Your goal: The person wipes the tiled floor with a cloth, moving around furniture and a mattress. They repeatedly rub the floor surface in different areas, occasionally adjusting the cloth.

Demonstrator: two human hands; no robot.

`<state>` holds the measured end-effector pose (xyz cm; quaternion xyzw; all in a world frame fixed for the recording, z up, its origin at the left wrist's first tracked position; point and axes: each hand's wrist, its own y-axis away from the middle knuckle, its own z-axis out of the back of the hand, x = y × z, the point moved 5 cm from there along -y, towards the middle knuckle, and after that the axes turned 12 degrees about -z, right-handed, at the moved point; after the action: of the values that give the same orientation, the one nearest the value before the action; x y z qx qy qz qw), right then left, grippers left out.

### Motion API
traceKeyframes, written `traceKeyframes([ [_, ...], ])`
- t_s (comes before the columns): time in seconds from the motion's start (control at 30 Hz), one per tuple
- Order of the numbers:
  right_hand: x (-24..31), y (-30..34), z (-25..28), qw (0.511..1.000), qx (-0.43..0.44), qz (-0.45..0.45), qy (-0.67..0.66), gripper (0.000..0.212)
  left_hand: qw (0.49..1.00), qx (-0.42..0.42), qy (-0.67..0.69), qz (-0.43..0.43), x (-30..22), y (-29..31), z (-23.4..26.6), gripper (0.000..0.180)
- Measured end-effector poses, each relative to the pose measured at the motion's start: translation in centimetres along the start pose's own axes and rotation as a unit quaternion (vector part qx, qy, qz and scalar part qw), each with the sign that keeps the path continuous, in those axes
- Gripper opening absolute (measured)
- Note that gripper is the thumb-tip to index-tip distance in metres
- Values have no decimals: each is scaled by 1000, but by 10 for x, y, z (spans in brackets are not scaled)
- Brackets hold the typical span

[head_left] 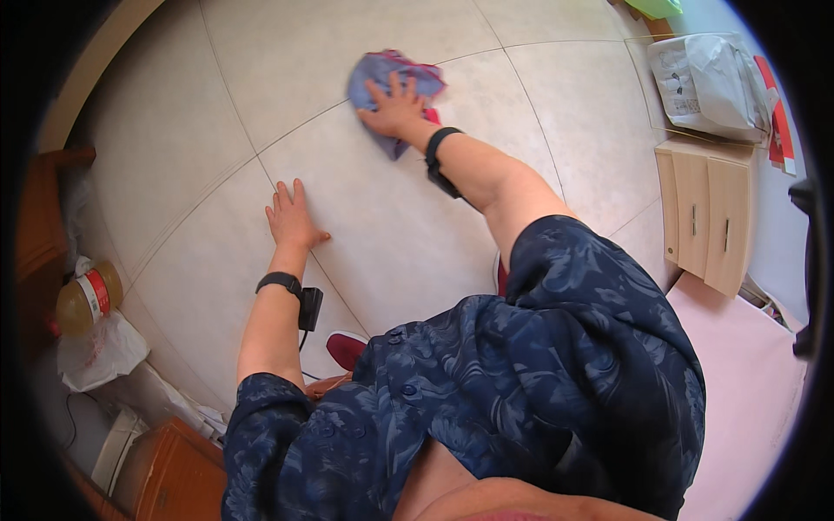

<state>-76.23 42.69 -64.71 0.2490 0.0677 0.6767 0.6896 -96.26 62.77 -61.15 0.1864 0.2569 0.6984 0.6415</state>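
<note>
A grey-blue cloth with a red edge (426,80) lies crumpled on the pale tiled floor (408,226), ahead and near the middle. Flat on top of it rests my right hand (395,111), fingers spread, palm covering part of the cloth. My left hand (294,221) is nearer to me and further left, over the floor tiles. Its fingers are stretched apart and it holds nothing; whether it presses on the floor I cannot tell. Each wrist wears a black strap, and a small black box sits by the left one (309,309).
To the right stands a light wood drawer cabinet (708,217) with a white plastic bag (708,82) on it. At the left are dark wood furniture (39,213) and a large bottle of yellowish liquid (78,306). A red shoe (346,350) shows below my left arm.
</note>
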Motion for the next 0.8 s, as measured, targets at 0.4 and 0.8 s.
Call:
traceKeyframes([
  [0.4,-62,-48,37,987,-121,34,102,65,1000,-3,23,16,2,1,1,129],
  [0.8,-5,-96,14,984,-174,24,11,61,999,22,19,44,-3,-5,3,130],
])
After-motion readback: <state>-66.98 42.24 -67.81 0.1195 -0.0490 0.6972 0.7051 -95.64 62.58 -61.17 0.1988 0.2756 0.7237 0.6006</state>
